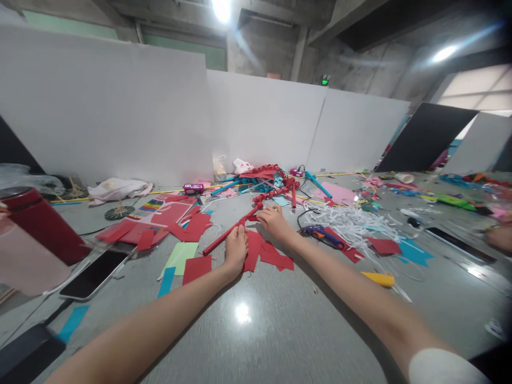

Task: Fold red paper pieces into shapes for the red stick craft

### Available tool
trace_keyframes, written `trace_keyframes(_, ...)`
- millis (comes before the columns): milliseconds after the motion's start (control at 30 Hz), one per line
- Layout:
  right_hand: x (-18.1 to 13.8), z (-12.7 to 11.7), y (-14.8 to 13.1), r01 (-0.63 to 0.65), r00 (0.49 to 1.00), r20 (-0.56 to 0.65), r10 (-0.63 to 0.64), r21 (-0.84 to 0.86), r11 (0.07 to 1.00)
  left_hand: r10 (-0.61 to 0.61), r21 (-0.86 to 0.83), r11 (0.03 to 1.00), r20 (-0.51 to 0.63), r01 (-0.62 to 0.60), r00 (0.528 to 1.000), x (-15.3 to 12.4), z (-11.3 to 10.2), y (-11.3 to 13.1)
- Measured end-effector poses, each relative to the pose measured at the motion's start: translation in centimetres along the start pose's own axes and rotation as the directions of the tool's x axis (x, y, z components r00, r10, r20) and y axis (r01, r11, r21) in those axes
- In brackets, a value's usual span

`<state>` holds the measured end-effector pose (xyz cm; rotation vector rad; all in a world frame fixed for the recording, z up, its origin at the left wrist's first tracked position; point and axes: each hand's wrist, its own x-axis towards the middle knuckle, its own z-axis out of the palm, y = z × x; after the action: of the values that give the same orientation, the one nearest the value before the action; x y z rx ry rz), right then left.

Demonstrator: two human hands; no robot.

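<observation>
My left hand (pixel 237 248) is closed around a thin red rod (pixel 218 243), which slants from lower left to upper right. Close by on the right, my right hand (pixel 276 221) has its fingertips pinched at a red paper strip (pixel 253 218) beside the rod. A red coiled, ruffled piece (pixel 259 198) lies just past the rod's upper end. Under and around my hands are red paper pieces (pixel 252 250), a red square (pixel 197 268) and a light green sheet (pixel 182 256).
A blue glue gun (pixel 323 234) and a pile of white paper shreds (pixel 352 221) lie right of my hands. At left are a phone (pixel 95 274) and a red flask (pixel 44 224). Another person's hand (pixel 500 237) shows at the right edge. White panels (pixel 264 117) stand behind.
</observation>
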<state>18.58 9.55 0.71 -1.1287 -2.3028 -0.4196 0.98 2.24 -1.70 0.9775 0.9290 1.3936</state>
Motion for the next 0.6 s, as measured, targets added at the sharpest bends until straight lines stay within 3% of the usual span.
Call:
trace_keyframes(133,-1.4,-1.5,-1.9,0.006,0.989,-0.15,-0.001,0.032,0.999,0.016,0.015,1.0,0.015,-0.016,1.0,0.0,-0.1,-0.1)
trace_keyframes(267,-4.0,-3.0,-4.0,0.055,0.988,-0.149,-0.047,0.05,0.997,0.066,0.113,0.991,0.007,-0.066,0.998,-0.1,-0.1,-0.4)
trace_keyframes(433,-5.9,-3.6,-5.5,0.022,0.987,-0.161,-0.008,0.086,0.996,0.012,0.105,0.994,0.138,-0.027,0.99,-0.4,0.2,-0.5)
trace_keyframes(600,-5.8,-3.5,-5.7,-0.018,0.987,-0.155,0.044,0.166,0.986,-0.024,0.03,0.999,0.078,0.022,0.997,-0.3,0.5,-0.1)
